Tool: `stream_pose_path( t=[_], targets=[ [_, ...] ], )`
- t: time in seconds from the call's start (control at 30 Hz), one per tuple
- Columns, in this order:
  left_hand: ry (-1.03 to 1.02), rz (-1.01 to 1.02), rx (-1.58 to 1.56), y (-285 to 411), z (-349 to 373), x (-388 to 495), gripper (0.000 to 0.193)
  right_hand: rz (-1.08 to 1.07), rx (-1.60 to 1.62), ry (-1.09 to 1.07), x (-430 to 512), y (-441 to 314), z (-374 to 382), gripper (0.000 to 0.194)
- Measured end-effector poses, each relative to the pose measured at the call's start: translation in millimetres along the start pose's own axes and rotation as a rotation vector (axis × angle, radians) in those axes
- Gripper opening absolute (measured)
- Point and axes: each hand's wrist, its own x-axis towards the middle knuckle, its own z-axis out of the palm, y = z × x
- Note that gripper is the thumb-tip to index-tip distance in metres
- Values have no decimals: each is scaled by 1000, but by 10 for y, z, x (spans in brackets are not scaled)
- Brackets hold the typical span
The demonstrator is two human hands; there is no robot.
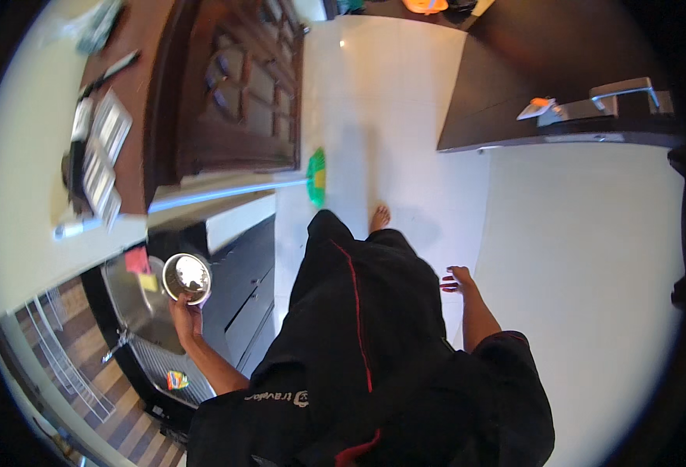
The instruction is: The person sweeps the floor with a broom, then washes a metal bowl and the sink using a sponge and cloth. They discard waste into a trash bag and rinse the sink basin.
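My left hand point(188, 321) grips a round stainless-steel bowl point(170, 278) by its near rim and holds it upright beside the kitchen counter. Bright glare fills the inside, so I cannot tell whether it holds anything. Under and past the bowl lies a steel sink point(122, 295) with a ribbed drainboard point(156, 365). A red cloth point(137, 260) and a yellow sponge-like piece point(148, 282) rest at the sink's far side. My right hand point(459, 280) hangs at my right side with its fingers apart, holding nothing.
A broom with green bristles point(317, 178) and a blue handle point(226, 194) leans across the left side. Dark wooden cabinet doors point(244, 87) stand ahead on the left. A white wall point(576, 245) rises at right. A colourful packet point(177, 380) lies on the drainboard, near a wire rack point(66, 359).
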Motion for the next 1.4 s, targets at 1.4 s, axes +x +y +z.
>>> stream_pose_path(
  t=[1.4],
  targets=[
    [-477, 1026, 468, -4771, 17562, 6873, 41, -948, 539, -47, 4899, -14504, -1435, 47]
  ],
)
